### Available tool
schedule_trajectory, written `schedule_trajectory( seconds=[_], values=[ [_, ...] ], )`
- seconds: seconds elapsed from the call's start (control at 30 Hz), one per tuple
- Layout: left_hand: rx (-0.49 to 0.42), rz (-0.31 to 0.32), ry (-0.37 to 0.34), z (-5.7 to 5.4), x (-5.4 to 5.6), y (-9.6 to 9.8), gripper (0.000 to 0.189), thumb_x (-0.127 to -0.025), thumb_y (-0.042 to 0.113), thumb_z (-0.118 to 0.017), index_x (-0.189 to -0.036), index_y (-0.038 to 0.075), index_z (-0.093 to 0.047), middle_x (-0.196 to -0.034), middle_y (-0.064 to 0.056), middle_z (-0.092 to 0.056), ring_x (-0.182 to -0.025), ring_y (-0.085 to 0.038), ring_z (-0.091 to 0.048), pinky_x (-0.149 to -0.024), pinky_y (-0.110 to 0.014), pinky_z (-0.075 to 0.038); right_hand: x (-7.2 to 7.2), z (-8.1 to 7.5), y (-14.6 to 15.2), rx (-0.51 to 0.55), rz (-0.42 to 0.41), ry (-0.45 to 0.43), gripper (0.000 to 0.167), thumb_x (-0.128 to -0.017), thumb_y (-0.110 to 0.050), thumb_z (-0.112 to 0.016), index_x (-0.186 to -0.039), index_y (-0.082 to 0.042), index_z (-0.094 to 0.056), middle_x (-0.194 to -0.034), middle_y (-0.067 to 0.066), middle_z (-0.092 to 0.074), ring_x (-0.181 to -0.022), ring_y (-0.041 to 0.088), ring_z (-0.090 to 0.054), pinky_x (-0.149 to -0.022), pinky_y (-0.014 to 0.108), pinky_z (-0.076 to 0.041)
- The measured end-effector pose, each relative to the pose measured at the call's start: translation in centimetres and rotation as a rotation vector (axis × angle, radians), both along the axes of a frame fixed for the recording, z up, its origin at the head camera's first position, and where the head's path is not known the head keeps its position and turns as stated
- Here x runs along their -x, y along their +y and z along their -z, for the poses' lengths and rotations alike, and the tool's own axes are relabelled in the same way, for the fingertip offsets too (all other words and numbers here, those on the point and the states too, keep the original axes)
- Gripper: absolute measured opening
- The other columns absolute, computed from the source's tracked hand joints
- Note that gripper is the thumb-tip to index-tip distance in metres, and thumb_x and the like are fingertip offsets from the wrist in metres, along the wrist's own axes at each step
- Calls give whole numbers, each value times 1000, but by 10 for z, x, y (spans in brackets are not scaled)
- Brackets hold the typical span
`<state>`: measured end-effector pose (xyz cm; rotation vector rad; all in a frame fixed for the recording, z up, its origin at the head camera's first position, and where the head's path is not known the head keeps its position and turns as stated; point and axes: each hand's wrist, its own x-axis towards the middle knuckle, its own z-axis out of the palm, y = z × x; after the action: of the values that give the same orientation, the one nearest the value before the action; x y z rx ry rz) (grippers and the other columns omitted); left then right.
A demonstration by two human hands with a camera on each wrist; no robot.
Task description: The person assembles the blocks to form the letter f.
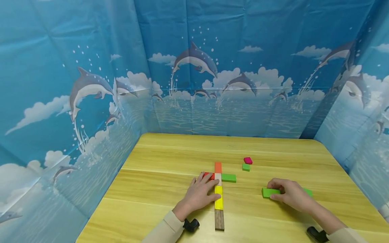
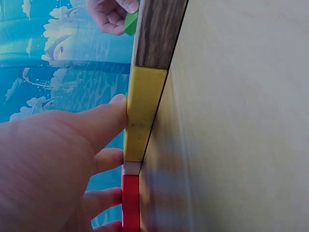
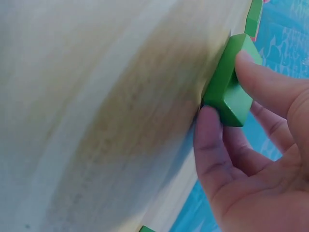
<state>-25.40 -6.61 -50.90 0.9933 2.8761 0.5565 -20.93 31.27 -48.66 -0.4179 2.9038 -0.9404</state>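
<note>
My left hand (image 1: pixel 200 193) lies with spread fingers over a cross of flat blocks, fingertips on the red block (image 2: pixel 130 203) and the pale block (image 1: pixel 218 182), thumb on the yellow block (image 1: pixel 218 203). An orange block (image 1: pixel 217 167) tops the row, a dark wood-grain block (image 1: pixel 219 221) ends it near me, and a green block (image 1: pixel 229 178) forms the right arm. At the right, my right hand (image 1: pixel 293 194) pinches another green block (image 3: pixel 236 82) between thumb and fingers, low over the table. A further green block (image 1: pixel 308 192) shows partly behind that hand.
Beyond the cross, to its right, a small green block (image 1: pixel 246 167) and a magenta block (image 1: pixel 248 160) lie close together. The wooden table (image 1: pixel 158 202) is backed and flanked by a dolphin-printed curtain (image 1: pixel 188 111).
</note>
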Motion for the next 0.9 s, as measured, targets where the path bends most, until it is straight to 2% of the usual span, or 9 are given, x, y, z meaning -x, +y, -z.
schedule_trajectory(
  seconds=[0.13,0.4,0.63,0.9],
  values=[
    [-4,0,-1,-1,0,0,58,-99,53,-58,-149,26,-52,-161,-6,-33,-149,-40,-22,-112,-65,-25,0,2,2,54,-25,-14,26,-86,-22,-82,-107,-24,-67,-101,-9,-68,-90,8,-65,-73,28,-53],
    [-4,0,-12,-1,1,1,57,-98,53,-59,-149,26,-52,-161,-6,-33,-149,-40,-22,-112,-66,-24,0,5,4,129,-41,-62,27,-86,-23,-81,-107,-22,-65,-98,-6,-67,-87,8,-62,-72,28,-52],
    [9,-7,-5,-2,2,2,58,-99,54,-58,-149,27,-51,-162,-6,-32,-149,-39,-21,-112,-66,-24,6,0,3,107,14,-12,28,-85,-21,-82,-107,-25,-66,-99,-9,-66,-91,9,-61,-74,27,-53],
    [2,-6,-3,-3,3,3,57,-98,53,-58,-148,26,-52,-161,-6,-34,-149,-40,-23,-112,-66,-25,13,-6,-1,93,39,49,23,-90,-18,-77,-111,-25,-70,-107,-10,-68,-95,12,-64,-76,28,-54]
  ],
)
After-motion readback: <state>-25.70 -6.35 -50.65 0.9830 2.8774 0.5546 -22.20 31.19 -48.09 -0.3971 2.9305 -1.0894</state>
